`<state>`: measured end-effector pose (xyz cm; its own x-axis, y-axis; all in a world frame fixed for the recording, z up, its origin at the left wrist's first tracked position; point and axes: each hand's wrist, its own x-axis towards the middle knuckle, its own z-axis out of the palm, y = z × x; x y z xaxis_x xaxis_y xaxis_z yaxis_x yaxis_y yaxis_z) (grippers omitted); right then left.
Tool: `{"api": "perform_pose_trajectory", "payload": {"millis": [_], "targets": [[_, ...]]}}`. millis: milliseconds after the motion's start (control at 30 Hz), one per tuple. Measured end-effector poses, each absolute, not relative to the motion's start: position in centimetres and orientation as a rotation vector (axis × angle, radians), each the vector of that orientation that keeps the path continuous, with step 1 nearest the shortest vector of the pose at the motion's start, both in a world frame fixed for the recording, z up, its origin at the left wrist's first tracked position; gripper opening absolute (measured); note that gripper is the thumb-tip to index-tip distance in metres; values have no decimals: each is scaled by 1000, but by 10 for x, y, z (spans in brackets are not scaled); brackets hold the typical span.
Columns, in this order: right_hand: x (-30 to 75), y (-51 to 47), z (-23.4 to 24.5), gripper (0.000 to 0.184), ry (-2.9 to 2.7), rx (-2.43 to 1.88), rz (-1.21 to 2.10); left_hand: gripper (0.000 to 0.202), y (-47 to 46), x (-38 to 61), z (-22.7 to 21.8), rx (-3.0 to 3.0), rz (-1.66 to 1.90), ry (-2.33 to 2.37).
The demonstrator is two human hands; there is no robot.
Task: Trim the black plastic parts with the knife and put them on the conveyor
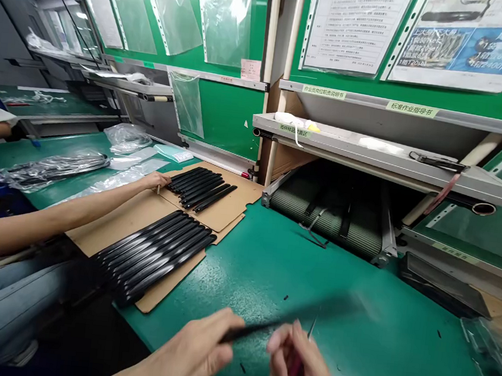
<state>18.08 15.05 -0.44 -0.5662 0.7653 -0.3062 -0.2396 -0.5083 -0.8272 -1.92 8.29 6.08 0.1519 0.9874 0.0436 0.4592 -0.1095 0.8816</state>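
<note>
My left hand [198,350] is at the bottom centre, its fingers closed round one end of a long thin black strip [291,316] that runs up and to the right, blurred by motion. My right hand [302,364] is just beside it, fingers pinched on a small thin tool [310,329] whose metal tip points up near the strip. Both hands hover over the green table [270,262].
A co-worker's arm [73,211] reaches from the left to a cardboard sheet [231,207] with several black strips [199,187]; a nearer row of strips [154,255] lies on more cardboard. A conveyor [328,217] runs under a grey shelf [371,150]. Plastic bags lie at the left and right edges.
</note>
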Motion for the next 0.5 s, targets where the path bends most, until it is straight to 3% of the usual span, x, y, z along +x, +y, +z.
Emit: {"api": "perform_pose_trajectory", "payload": {"millis": [100,200,333,433,500], "targets": [[178,164,-13,49,-952,-966,1893,44,86,-6,39,835,1088,1307],[176,170,-25,50,-1129,-1090,1709,45,91,6,28,536,1163,1204],[175,170,-46,50,-1357,-1243,1450,40,114,-11,17,751,1190,1384],[175,172,-64,42,-1578,-1354,991,52,157,-59,10,1285,995,1924],[175,173,-77,35,-1744,-1355,672,48,197,-101,6,1401,902,2121]]}}
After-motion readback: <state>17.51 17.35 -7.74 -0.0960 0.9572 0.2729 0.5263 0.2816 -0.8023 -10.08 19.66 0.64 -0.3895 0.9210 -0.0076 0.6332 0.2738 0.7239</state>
